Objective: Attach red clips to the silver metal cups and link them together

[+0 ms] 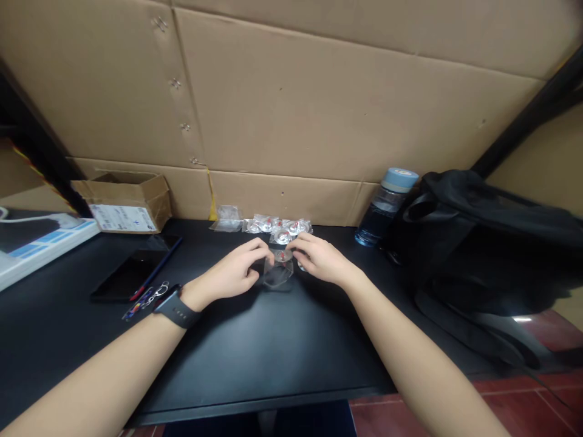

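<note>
Between my hands a small clear plastic bag (279, 277) stands slightly above the black table, with a shiny round piece and a red mark near its top. My left hand (239, 270), a dark watch on its wrist, has curled fingers at the bag's left edge. At the upper right edge, the bent fingers and thumb of my right hand (321, 258) close on the bag. Just behind lie several silvery round pieces in clear packets (282, 235), with red marks on them. Part of another shiny piece shows under my right fingers.
An open cardboard box (125, 203) and a white power strip (50, 243) are at the left, near a dark tablet (136, 267) and a small keyring (157, 294). Clear packets (228, 218) lie by the cardboard wall. A water bottle (385, 209) and black bag (487, 243) stand right.
</note>
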